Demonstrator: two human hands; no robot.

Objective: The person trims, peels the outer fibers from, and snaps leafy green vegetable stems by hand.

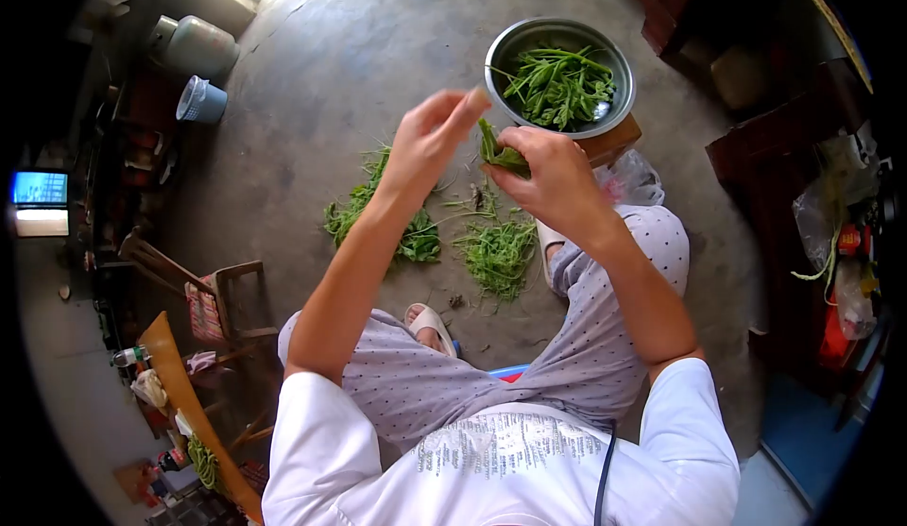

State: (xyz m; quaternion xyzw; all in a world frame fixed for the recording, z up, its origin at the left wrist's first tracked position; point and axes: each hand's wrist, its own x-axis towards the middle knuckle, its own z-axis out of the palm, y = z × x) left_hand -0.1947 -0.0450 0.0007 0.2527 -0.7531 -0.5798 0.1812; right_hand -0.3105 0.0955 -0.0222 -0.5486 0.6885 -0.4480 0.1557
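My right hand (550,169) is closed around a leafy green stem (488,141), whose leaves bunch under the fingers. To its upper left, my left hand (439,134) is raised with thumb and fingertips pinched together; whatever is between them is too small and blurred to make out. Just beyond both hands, a metal basin (493,65) holds picked greens (557,87). On the floor below the hands lie a pile of leafy greens (418,241), partly hidden by my left forearm, and a smaller heap of thin stems and scraps (501,257).
The basin rests on a wooden stool (616,139), with a clear plastic bag (635,178) beside it. At the far left are a blue bin (210,104) and a gas cylinder (200,46). A wooden chair (227,290) stands left; dark furniture (765,158) lines the right.
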